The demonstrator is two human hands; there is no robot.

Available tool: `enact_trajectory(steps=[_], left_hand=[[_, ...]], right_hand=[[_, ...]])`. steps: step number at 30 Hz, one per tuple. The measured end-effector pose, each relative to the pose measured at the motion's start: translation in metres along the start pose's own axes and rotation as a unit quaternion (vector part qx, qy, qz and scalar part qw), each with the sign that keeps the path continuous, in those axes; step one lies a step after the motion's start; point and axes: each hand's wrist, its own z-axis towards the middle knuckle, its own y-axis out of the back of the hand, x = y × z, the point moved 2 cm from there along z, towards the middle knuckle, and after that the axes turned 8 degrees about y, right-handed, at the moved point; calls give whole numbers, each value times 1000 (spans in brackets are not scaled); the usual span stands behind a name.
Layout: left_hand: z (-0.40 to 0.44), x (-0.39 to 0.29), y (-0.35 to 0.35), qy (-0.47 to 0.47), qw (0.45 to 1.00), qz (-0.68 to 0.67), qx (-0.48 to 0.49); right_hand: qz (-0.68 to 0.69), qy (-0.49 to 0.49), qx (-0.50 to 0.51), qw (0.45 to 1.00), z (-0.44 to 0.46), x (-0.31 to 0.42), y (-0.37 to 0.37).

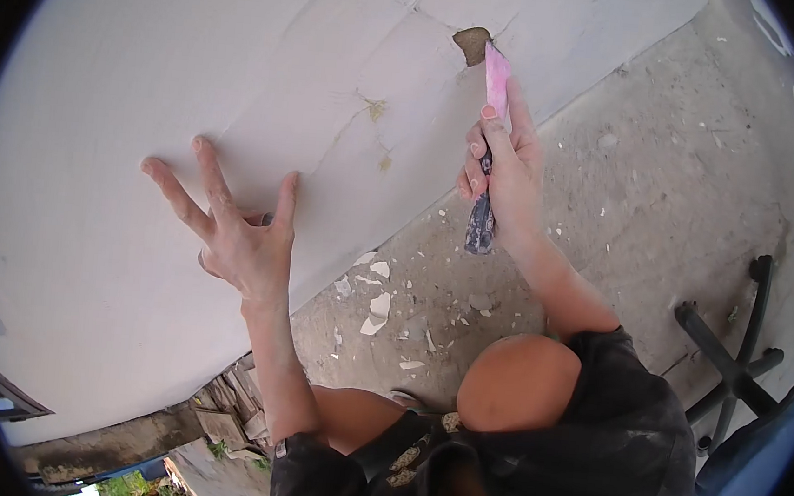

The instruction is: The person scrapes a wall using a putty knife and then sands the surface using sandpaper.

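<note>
My right hand (510, 168) is wrapped round the dark, paint-flecked handle of a scraper (496, 79). Its pinkish blade points up, its tip at the edge of a brown hole (473, 46) in the white wall (130, 87). My left hand (247, 232) rests against the wall further left, fingers spread, with a ring on one finger and nothing held. Between the hands, thin cracks and a small chipped yellowish patch (375, 110) mark the wall surface.
Broken white flakes (376, 313) lie on the grey concrete floor (644, 193) below the wall. A black wheeled chair base (737, 373) stands at the right. Wooden pieces (235, 403) lie at the lower left, and my bent knees show at the bottom.
</note>
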Motion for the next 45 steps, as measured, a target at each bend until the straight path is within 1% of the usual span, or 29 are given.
enact_trajectory(steps=[4, 7, 10, 14, 17, 20, 23, 26, 29, 31, 34, 38, 40, 42, 43, 45], left_hand=[[-1, 1, 0, -2, 1000, 1, 0], [-1, 2, 2, 10, 1000, 0, 14], [-2, 2, 4, 25, 999, -5, 29], [-1, -3, 3, 35, 999, -3, 34], [0, -6, 1, 12, 1000, -11, 16], [-2, -6, 2, 38, 999, -8, 26], [-1, -1, 0, 16, 999, -32, 16], [0, -4, 0, -12, 1000, -6, -10], [-1, -3, -1, -5, 1000, 0, -10], [-2, -3, -1, 2, 1000, -5, -8], [-2, -2, -1, 8, 1000, -5, -5], [0, -1, -3, -23, 999, -2, -22], [2, -2, -3, -33, 999, -2, -24], [1, -1, -4, -34, 999, 1, -19], [1, -2, -4, -31, 999, 4, -19], [0, -2, -2, -32, 999, 10, -17]], right_hand=[[-48, 16, 50, 997, -4, 9, -1], [-88, 39, 38, 995, -7, 4, 9], [-110, -9, 68, 992, -10, 13, 36], [-182, -9, 93, 979, -12, 10, 51], [-211, -11, 74, 975, 1, 0, 54], [-219, 13, 72, 973, 7, -3, 49], [-235, 57, 60, 968, 13, -12, 49], [-264, 52, 48, 962, 19, -7, 44], [-339, 144, 36, 929, 25, -16, 49], [-353, 171, 32, 920, 27, -16, 48], [-363, 179, 26, 914, 27, -14, 48], [-422, 177, 19, 889, 31, -15, 48], [-408, 248, 29, 878, 38, -22, 51], [-375, 253, 34, 891, 36, -27, 54], [-350, 229, 34, 908, 35, -26, 53], [-356, 208, 38, 910, 32, -22, 54]])
